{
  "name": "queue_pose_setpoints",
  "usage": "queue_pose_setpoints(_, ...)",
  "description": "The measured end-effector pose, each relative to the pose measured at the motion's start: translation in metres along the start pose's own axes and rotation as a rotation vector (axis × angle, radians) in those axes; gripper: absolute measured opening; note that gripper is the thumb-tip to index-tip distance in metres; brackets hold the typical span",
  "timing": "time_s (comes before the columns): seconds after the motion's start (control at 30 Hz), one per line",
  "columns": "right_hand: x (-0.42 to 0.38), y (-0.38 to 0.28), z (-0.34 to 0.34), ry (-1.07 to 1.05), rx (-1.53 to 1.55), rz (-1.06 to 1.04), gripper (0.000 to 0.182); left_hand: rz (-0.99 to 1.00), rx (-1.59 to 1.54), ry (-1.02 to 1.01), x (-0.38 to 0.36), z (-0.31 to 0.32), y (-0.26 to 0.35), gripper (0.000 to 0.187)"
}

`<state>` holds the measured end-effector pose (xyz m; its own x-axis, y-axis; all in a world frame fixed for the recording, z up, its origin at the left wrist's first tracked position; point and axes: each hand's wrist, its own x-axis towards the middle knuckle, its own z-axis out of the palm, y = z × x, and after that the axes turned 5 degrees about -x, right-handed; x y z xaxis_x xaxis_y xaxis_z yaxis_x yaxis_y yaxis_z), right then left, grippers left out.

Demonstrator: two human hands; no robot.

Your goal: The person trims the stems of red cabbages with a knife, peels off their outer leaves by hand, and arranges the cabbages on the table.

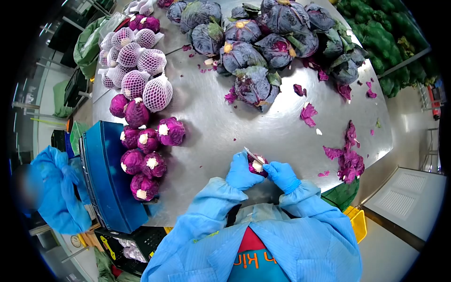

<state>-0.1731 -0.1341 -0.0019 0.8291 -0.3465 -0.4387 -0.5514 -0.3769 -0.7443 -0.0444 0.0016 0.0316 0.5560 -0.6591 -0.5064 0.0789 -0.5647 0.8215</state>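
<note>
My left hand (243, 172), in a blue glove, is closed around the left side of a small red cabbage (254, 168) near the table's front edge. The cabbage's pale cut stem end faces up. In my gloved right hand (282, 176) is a knife (253, 155), its blade lying across the top of the cabbage and pointing up and left. Most of the handle is hidden by my fingers. To the left stand several trimmed red cabbages (151, 163) with white stem ends showing.
Untrimmed cabbages with dark outer leaves (240, 57) are heaped at the back of the metal table (211, 127). Cabbages in white foam nets (158, 93) lie back left. Purple leaf scraps (350, 162) lie right. A blue box (112, 178) and another person in blue (60, 190) are at left.
</note>
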Motion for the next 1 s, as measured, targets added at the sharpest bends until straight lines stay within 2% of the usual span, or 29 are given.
queue_pose_setpoints(0.1,-0.010,-0.029,-0.019,0.148,-0.091,-0.011,0.047,0.086,0.219,0.105,0.002,0.008,-0.016,0.099)
queue_pose_setpoints(0.2,0.006,-0.035,-0.025,0.206,-0.030,-0.234,0.046,-0.013,0.308,0.140,-0.004,0.015,-0.005,0.102)
queue_pose_setpoints(0.3,0.012,-0.039,-0.034,0.021,-0.174,-0.229,0.044,-0.097,0.301,0.065,-0.003,0.015,0.004,0.105)
queue_pose_setpoints(0.4,0.026,-0.054,-0.043,-0.239,-0.306,-0.055,0.041,-0.033,0.372,0.104,0.000,0.025,-0.009,0.103)
queue_pose_setpoints(0.5,0.034,-0.037,-0.039,-0.160,-0.169,-0.102,0.037,0.038,0.403,0.167,-0.004,0.027,-0.007,0.098)
queue_pose_setpoints(0.6,0.036,-0.036,-0.039,-0.162,-0.132,-0.087,0.036,0.054,0.553,0.254,-0.008,0.026,0.005,0.084)
queue_pose_setpoints(0.7,0.034,-0.043,-0.034,-0.149,-0.357,-0.156,0.034,0.160,0.481,0.254,0.012,0.041,-0.013,0.068)
queue_pose_setpoints(0.8,0.033,-0.039,-0.034,-0.136,-0.222,-0.129,0.033,0.196,0.435,0.355,0.010,0.046,-0.012,0.053)
queue_pose_setpoints(0.9,0.029,-0.026,-0.015,0.081,-0.223,-0.125,0.031,0.337,0.418,0.451,0.001,0.042,-0.015,0.057)
queue_pose_setpoints(1.0,0.020,-0.030,-0.010,0.116,-0.227,-0.120,0.029,0.242,0.351,0.375,-0.006,0.036,-0.016,0.071)
